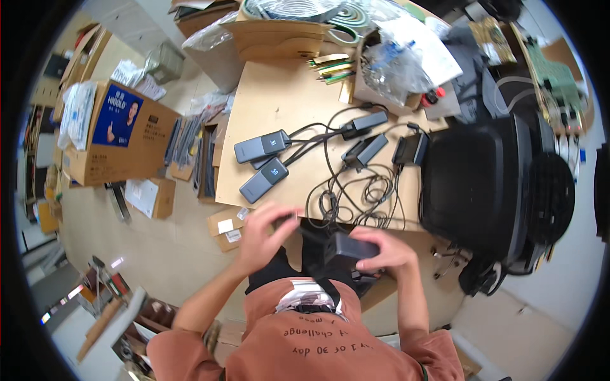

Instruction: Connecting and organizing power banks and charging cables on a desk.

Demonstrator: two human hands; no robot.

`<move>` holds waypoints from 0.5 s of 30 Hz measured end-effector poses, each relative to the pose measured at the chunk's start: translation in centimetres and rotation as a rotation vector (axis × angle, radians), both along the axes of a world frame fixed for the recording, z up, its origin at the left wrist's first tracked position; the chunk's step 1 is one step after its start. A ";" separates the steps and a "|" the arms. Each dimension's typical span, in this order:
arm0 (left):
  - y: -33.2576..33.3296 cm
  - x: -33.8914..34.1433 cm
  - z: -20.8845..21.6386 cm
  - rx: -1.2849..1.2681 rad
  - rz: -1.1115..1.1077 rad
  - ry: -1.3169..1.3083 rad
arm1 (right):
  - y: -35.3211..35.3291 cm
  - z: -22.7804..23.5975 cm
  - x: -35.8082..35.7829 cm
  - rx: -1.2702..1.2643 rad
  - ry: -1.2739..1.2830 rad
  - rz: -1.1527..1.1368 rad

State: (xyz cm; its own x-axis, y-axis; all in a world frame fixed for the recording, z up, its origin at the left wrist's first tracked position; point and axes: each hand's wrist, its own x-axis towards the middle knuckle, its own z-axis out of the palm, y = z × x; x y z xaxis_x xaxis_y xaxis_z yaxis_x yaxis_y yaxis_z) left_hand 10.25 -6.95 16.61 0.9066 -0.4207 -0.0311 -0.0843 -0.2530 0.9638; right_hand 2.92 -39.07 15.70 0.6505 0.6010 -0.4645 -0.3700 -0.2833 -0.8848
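My right hand (387,249) grips a dark grey, box-shaped device (348,248) over my lap, in front of the table's near edge. My left hand (262,236) is held up to the left of it, thumb and fingers drawn together; whatever they pinch, if anything, is too small or blurred to tell. A black strap (310,244) hangs between the hands, its ends hard to make out. On the table beyond lie two grey power banks (260,146) (264,180) with lit displays and black cables plugged in, a third partly hidden beneath one.
More dark devices (365,151) and a tangle of black cables (375,193) cover the table's right front. A carton of plastic bags (391,73) and pencils (332,68) stand farther back. A black chair (470,174) is at the right; cardboard boxes (149,136) stand left.
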 end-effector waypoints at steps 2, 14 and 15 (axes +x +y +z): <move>-3.9 2.9 -2.9 -0.101 0.121 0.133 | -2.6 1.2 5.1 -0.279 -0.145 -0.038; -16.1 9.1 -16.5 -0.148 0.453 0.095 | -7.3 -0.3 26.5 -0.512 0.297 0.237; -16.1 9.0 -17.2 -0.137 0.413 0.099 | -7.1 -0.6 27.0 -0.565 0.297 0.261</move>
State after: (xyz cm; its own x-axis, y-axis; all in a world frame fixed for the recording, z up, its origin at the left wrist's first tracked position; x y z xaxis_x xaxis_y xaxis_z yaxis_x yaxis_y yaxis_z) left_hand 19.24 -23.04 -0.61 0.9950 -0.0300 -0.0954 0.0914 -0.1156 0.9891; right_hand 29.90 -46.16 15.07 0.3139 0.3336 -0.8889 -0.4306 -0.7844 -0.4465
